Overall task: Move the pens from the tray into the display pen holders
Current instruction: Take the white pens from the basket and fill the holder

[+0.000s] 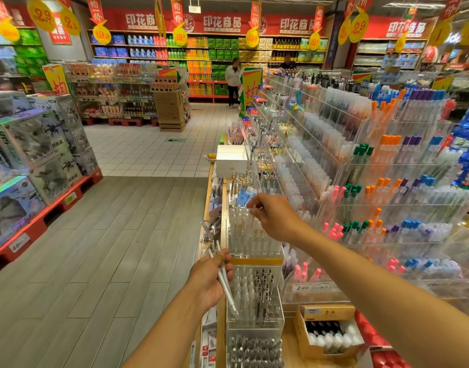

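Observation:
My left hand (210, 276) grips a small bundle of clear-barrelled pens (226, 284), their tips slanting down to the right over a clear acrylic holder (254, 296). Further up, my right hand (274, 217) pinches a single clear pen (252, 215) above another clear display holder (254, 235), which is packed with upright transparent pens. That holder has a yellow strip along its base. No tray shows in this view.
A tiered acrylic rack (387, 181) of coloured pens fills the right side. An open cardboard box (329, 333) of bottles sits at lower right, a white box (232, 160) further along the counter. Boxed toys on red pallets (42, 166) line the left aisle. Two people stand far back.

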